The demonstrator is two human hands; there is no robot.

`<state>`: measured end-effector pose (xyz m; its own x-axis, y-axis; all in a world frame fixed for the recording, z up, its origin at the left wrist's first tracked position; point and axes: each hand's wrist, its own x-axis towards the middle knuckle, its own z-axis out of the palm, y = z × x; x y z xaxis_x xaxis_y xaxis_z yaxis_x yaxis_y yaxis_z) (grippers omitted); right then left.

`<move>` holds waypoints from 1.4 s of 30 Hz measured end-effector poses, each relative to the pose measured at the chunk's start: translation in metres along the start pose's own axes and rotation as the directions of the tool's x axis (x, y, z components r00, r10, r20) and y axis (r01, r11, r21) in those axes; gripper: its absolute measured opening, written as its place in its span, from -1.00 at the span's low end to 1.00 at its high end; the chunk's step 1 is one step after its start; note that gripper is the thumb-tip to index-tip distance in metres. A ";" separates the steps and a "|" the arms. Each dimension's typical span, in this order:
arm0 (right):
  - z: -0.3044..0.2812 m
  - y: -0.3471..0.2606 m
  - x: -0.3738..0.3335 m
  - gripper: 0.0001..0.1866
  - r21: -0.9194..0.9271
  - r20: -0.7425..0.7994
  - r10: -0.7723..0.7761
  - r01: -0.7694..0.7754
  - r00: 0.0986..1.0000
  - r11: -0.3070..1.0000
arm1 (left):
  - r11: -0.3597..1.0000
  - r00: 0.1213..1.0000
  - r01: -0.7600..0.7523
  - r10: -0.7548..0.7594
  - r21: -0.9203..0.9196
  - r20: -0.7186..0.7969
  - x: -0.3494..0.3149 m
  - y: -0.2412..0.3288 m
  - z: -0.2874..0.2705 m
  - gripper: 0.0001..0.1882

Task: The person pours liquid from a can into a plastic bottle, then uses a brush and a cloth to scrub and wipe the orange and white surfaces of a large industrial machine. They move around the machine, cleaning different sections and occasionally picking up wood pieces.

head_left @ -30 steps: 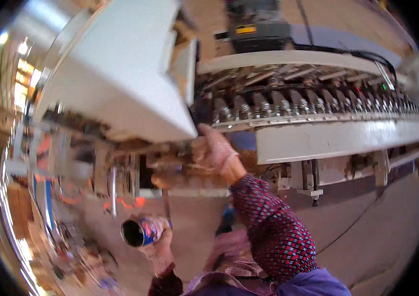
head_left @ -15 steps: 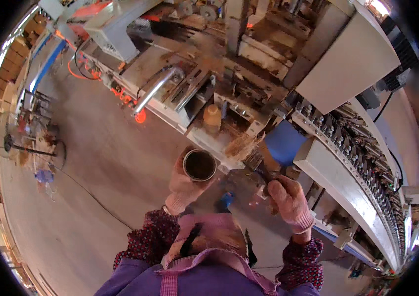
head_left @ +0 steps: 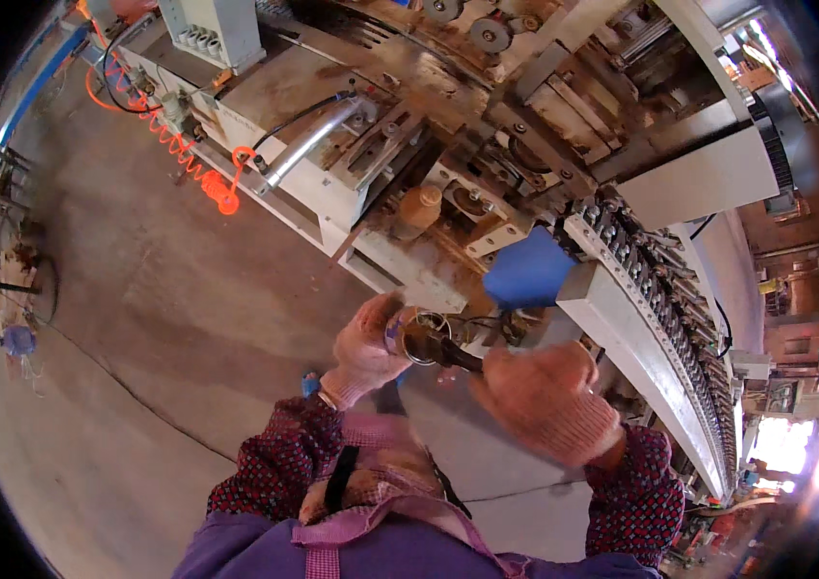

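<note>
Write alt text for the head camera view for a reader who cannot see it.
A person in knitted gloves holds a small open can in the left hand while the right hand dips a dark tool into it. They stand on a concrete floor beside a long, dusty woodworking machine with an orange coiled hose and a blue cover.

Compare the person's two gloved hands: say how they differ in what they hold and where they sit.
The left hand is wrapped around a small round can, its open mouth facing the camera; the right hand grips a dark tool whose tip reaches into that can. The left hand sits higher and farther from the camera; the right hand looms larger and slightly blurred. Both wear pinkish knit gloves below dark red patterned sleeves.
</note>
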<state>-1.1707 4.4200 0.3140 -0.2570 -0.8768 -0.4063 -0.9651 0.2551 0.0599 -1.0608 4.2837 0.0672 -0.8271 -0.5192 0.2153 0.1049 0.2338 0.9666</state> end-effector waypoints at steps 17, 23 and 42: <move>0.145 0.074 -0.013 -0.70 0.146 -0.122 0.364 -0.346 0.923 0.927 | 0.977 0.973 0.037 0.013 0.211 -0.232 0.075 -0.135 0.138 -0.23; 0.251 0.080 -0.059 -0.75 -0.351 -0.097 -0.045 0.008 0.994 0.936 | 0.936 0.959 0.213 -0.144 0.282 -0.245 0.103 -0.128 0.146 -0.25; 0.151 0.013 0.086 -0.64 0.506 -0.291 0.008 0.147 0.957 0.850 | 0.601 0.724 0.436 -0.676 -0.670 -0.136 -0.014 -0.032 0.061 -0.14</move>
<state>-1.1975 4.4097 0.1424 -0.2686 -0.9554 -0.1224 -0.8323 0.2942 -0.4698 -1.0861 4.3336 0.0251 -0.5951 -0.6456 -0.4786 0.0723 -0.6361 0.7682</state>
